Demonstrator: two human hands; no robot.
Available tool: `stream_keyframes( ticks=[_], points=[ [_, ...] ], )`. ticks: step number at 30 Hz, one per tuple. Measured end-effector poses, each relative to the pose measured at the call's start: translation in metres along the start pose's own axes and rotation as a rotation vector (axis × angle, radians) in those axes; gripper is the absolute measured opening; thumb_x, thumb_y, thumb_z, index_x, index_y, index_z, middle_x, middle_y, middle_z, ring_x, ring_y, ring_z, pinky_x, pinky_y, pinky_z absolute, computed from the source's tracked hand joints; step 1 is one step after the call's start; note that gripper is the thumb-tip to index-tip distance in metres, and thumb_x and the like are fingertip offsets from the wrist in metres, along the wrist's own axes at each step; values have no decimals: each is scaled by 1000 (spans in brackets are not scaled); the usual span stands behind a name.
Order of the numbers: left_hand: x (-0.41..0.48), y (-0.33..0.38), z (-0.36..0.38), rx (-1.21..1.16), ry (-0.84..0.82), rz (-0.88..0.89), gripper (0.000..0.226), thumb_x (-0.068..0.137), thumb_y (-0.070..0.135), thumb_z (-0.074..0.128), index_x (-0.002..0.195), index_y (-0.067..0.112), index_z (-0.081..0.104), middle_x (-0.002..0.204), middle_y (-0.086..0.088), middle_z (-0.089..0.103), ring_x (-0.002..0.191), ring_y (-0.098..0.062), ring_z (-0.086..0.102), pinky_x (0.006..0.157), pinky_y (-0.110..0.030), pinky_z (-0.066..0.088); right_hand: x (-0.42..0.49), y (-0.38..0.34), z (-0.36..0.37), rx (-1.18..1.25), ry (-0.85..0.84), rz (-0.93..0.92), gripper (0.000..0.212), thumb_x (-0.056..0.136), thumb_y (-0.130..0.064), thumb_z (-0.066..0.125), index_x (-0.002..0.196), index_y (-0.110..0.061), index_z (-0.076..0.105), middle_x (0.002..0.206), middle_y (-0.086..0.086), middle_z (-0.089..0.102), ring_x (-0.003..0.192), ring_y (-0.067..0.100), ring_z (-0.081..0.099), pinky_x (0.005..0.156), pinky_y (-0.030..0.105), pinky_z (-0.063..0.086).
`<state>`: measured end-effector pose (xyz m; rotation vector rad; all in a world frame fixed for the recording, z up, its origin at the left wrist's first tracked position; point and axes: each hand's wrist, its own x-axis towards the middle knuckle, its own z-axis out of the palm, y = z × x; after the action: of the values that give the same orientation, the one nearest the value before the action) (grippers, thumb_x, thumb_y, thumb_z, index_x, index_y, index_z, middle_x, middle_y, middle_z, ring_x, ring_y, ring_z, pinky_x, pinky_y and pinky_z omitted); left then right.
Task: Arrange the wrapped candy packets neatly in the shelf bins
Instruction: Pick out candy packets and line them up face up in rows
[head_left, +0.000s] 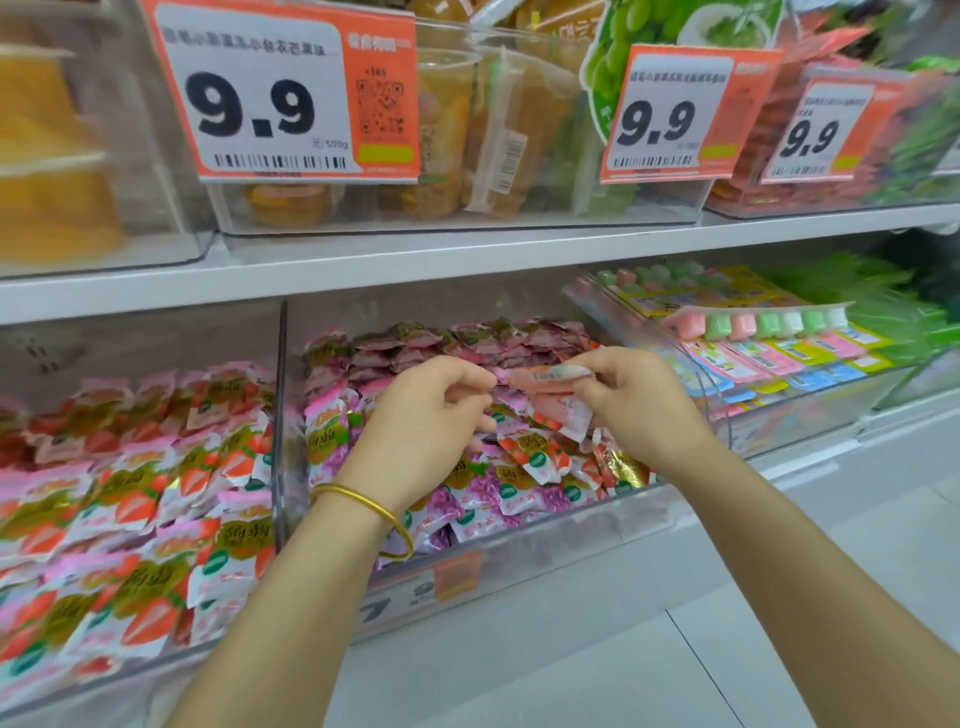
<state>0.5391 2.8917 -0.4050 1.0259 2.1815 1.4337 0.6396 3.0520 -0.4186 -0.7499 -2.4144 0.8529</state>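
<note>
Over the middle bin (550, 535) of purple packets (483, 493), my right hand (639, 400) pinches an orange candy packet (545, 375), my left hand (431, 415) curled beside it, grip unclear; tags (280, 91) above read 9.9, packet print blurred.

Both bare forearms reach up and forward from the lower edge, converging toward the middle. The left hand (431, 415) is back-up with its wrist slightly bent and its fingers curled under. Its thumb and forefinger are drawn together right at the end of an orange-pink candy packet (543, 376); whether they actually grip it is hard to tell. The right hand (636, 410) faces it, just apart, knuckles up, pinching the packet's other end between thumb and curled fingers.
</note>
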Motion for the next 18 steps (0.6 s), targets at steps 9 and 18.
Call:
stream_keyframes(
  ticks=[9, 18],
  points=[
    [-7, 8, 0, -764, -139, -227, 24, 97, 23, 45, 100, 4, 59, 106, -25, 65, 93, -33, 67, 83, -42, 56, -21, -37, 9, 487, -289, -123, 54, 72, -1, 57, 121, -24, 55, 114, -9, 67, 108, -1, 59, 89, 20, 50],
    [-9, -1, -11, -492, -7, -71, 28, 85, 22, 66, 101, 0, 62, 102, -26, 66, 93, -37, 64, 87, -52, 50, -21, -46, 10, 636, -164, -134, 43, 83, 13, 58, 114, -16, 56, 96, 7, 71, 92, 19, 67, 80, 28, 54]
  ],
)
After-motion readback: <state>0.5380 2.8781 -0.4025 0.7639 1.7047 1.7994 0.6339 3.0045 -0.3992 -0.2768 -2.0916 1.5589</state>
